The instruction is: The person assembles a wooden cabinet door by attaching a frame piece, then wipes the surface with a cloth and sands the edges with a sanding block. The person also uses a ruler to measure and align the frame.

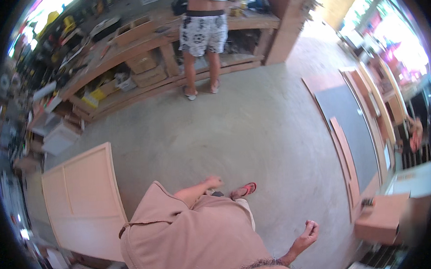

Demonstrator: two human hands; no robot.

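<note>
My left hand (214,182) is in front of my body, low over the concrete floor (187,135); it is small and blurred, so its fingers cannot be made out. Just below it shows a dark grey thing (217,194), partly hidden by my brown shirt (204,229). My right hand (308,232) hangs out to the right above the floor, its fingers curled in; whether anything small is inside them is hidden. My foot in a red sandal (248,189) is on the floor between the two hands.
A pale framed wooden panel (87,196) stands at the left. Another person (203,35) stands at a long wooden workbench (146,42) across the room. Wooden boards and a grey panel (349,130) lie along the right, with a brown box (380,219) nearer me.
</note>
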